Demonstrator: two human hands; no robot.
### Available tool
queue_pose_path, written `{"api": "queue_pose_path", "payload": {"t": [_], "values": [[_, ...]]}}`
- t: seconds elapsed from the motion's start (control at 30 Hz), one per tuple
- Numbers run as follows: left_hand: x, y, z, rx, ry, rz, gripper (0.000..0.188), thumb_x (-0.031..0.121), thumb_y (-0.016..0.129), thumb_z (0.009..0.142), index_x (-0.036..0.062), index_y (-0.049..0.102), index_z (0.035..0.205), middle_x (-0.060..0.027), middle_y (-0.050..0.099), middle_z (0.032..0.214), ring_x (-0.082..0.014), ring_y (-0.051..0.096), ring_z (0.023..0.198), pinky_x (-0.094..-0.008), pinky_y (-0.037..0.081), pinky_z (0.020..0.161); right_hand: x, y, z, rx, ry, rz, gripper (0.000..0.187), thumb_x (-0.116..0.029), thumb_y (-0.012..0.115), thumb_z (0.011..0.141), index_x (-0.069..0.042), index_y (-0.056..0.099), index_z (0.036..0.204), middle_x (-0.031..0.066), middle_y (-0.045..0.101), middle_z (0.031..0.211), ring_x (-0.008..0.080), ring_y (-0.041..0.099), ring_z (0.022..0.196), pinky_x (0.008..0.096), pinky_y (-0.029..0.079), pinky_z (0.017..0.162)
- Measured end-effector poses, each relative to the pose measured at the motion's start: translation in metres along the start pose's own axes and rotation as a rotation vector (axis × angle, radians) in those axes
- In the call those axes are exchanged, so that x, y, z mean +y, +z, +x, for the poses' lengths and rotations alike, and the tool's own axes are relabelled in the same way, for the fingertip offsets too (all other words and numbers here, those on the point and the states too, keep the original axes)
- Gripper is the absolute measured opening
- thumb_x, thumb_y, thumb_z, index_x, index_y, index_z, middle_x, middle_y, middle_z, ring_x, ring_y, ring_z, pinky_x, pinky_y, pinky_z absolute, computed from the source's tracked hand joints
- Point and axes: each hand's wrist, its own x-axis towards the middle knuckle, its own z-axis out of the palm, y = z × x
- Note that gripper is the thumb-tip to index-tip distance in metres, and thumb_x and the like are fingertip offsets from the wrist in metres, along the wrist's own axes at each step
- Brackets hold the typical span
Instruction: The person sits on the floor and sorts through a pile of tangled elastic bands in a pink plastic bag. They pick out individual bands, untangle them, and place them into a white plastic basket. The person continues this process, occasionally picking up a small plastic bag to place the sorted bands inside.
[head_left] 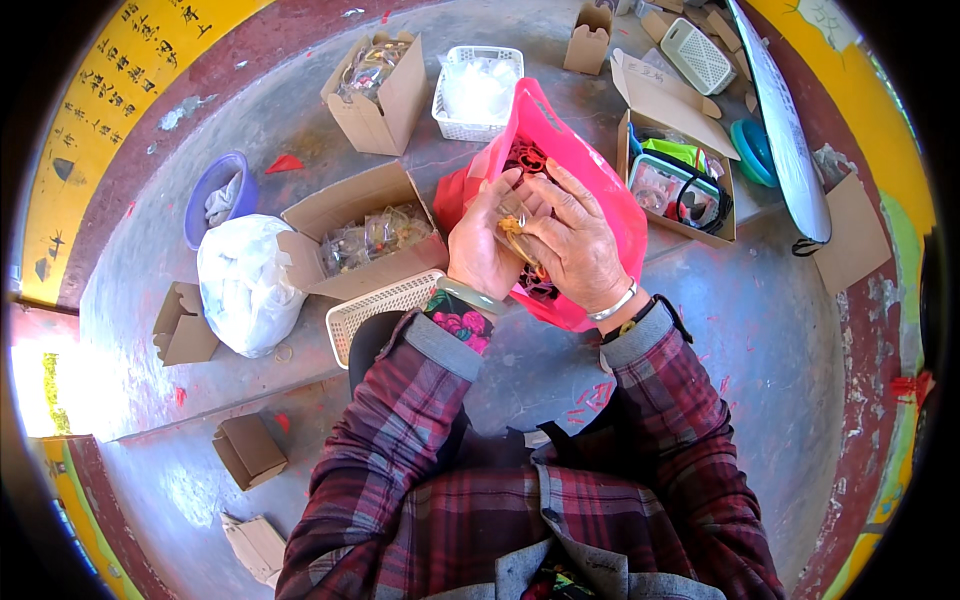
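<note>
Above an open pink bag (624, 215), my two hands meet around a small clear packet (513, 222) with something golden-orange in it. My left hand (478, 243) is cupped at the packet's left side, thumb up. From the right, my right hand (580, 245) closes its fingers over it, hiding part of the packet. Inside the bag lie dark red and black looped pieces (526, 156), partly covered by my hands. What the golden contents are is too small to tell.
Left of the bag stand a cardboard box (372, 270) of clear packets, a cream basket (345, 318) and a stuffed white plastic bag (250, 285). Beyond are another filled box (385, 115) and a white basket (478, 128). An open carton (690, 228) stands right, near a leaning board (790, 130).
</note>
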Motion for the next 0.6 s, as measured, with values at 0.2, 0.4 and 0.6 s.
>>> {"api": "queue_pose_path", "payload": {"t": [0.2, 0.4, 0.6], "values": [[-0.0017, -0.0003, -0.0016, -0.085, -0.059, -0.096, 0.039, 0.030, 0.038, 0.094, 0.0010, 0.039, 0.120, -0.0173, 0.050, 0.116, -0.0286, 0.050, 0.109, -0.0390, 0.041, 0.093, -0.0013, -0.0023, 0.0004, -0.019, 0.000, -0.098, 0.016, -0.009, 0.066, 0.068, -0.009, 0.063, 0.083, 0.0081, 0.051, 0.120, 0.0271, 0.041, 0.121, 0.0406, 0.038, 0.090], [-0.0070, -0.0007, -0.0035, -0.145, -0.125, -0.093, 0.038, 0.029, 0.040, 0.094, 0.0009, 0.040, 0.119, -0.0187, 0.054, 0.111, -0.0290, 0.053, 0.104, -0.0394, 0.043, 0.091, -0.0011, 0.0025, -0.0004, 0.064, 0.048, -0.145, 0.017, -0.008, 0.064, 0.067, -0.011, 0.064, 0.083, 0.0072, 0.051, 0.120, 0.0255, 0.041, 0.120, 0.0400, 0.035, 0.092], [-0.0080, 0.0000, -0.0048, -0.142, -0.066, 0.070, 0.045, 0.033, 0.032, 0.095, -0.0003, 0.039, 0.125, -0.0178, 0.051, 0.120, -0.0266, 0.048, 0.113, -0.0404, 0.037, 0.096, -0.0008, 0.0023, -0.0007, 0.067, 0.044, -0.168, 0.017, -0.008, 0.062, 0.068, -0.014, 0.067, 0.083, 0.0073, 0.051, 0.119, 0.0254, 0.041, 0.120, 0.0395, 0.035, 0.092]]}}
